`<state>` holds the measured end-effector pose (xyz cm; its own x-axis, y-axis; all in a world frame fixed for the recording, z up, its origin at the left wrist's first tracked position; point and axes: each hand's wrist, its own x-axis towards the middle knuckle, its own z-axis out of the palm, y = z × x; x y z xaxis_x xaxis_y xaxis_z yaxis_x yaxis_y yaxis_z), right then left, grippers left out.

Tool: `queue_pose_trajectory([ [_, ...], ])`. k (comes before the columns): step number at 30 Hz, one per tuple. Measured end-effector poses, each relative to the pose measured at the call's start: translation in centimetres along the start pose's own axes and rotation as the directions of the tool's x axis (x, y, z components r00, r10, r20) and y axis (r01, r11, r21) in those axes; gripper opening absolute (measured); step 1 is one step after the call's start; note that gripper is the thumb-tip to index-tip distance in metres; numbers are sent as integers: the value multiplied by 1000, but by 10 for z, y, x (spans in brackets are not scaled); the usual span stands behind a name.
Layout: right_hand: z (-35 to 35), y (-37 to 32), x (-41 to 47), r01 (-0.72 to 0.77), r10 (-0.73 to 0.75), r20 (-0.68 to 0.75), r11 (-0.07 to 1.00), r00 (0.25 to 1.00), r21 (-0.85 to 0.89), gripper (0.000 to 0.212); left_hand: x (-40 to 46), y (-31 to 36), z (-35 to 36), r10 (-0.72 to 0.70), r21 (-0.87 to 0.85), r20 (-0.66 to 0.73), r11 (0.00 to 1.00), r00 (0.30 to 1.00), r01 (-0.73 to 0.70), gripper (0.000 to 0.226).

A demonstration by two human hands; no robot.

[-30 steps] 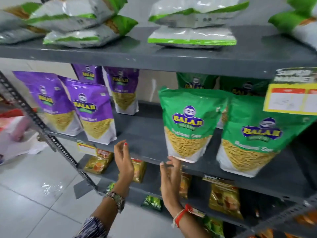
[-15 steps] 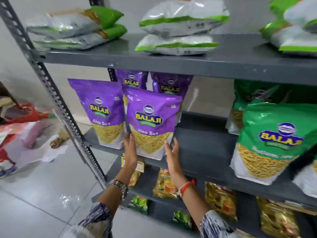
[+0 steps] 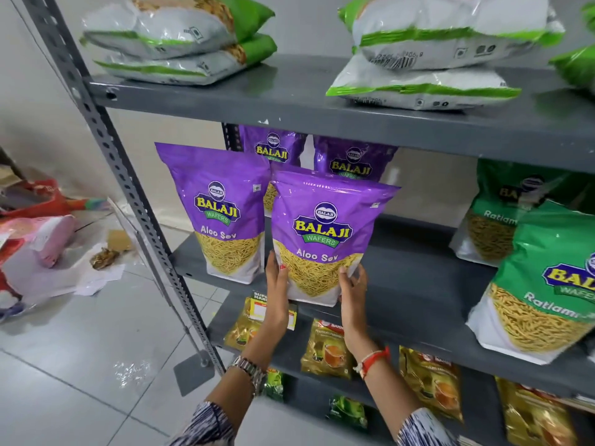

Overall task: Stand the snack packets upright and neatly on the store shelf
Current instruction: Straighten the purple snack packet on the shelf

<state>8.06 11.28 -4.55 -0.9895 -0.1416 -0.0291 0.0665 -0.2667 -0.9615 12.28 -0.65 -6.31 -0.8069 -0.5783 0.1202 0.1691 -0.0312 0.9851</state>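
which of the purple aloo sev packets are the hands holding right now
The front right purple packet, at the shelf edge: left hand and right hand clasp its bottom corners; the others stand untouched.

One head-worn wide-angle view looks forward and slightly down from close in front of a grey shelf rack point(image 3: 354, 107), near its left front post point(image 3: 128, 204). The middle shelf point(image 3: 402, 284) fills the centre at arm's reach; the top shelf is seen from just beneath its front edge. Tiled floor point(image 3: 80, 365) shows lower left. Straight edges bow toward the borders.
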Motion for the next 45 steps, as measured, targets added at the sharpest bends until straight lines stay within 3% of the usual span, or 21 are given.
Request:
queue_pose_trajectory([
  [2,4,0,-12,28,-32,-98,999,995,-45,44,-3,-1,-8,28,44,-58,999,998,-25,52],
  [5,11,8,-40,141,-177,-232,976,957,-165,37,-4,-1,-27,60,45,-281,998,958,-50,32],
  [7,24,14,-58,226,-250,-90,950,964,-213,27,1,3,-45,119,72,-437,993,891,-97,25],
  [10,60,20,-67,173,-125,214,960,969,-220,23,29,16,-82,121,63,-564,993,817,-103,31],
  [12,88,25,-62,90,27,382,954,924,-284,44,55,25,-104,56,39,-556,998,830,-41,40],
  [13,102,29,-58,53,91,401,941,911,-334,56,67,28,-112,-5,-10,-543,1000,840,-1,44],
  [16,136,33,-47,-48,182,331,926,926,-375,73,91,36,-126,-203,-180,-451,975,869,134,48],
  [18,147,34,-39,-86,189,265,930,946,-357,78,95,37,-129,-249,-204,-348,961,904,186,53],
  [21,155,37,-26,-97,185,232,934,955,-344,79,94,34,-130,-259,-147,-279,963,925,226,59],
  [26,165,37,-23,3,71,244,956,967,-292,71,89,29,-129,-178,-126,-311,981,934,145,47],
  [28,165,38,-22,-11,87,243,954,966,-300,71,86,27,-129,-145,-97,-306,988,941,120,39],
  [45,157,31,-26,-67,170,299,944,939,-324,80,79,32,-133,-119,-27,-278,993,953,116,50],
])
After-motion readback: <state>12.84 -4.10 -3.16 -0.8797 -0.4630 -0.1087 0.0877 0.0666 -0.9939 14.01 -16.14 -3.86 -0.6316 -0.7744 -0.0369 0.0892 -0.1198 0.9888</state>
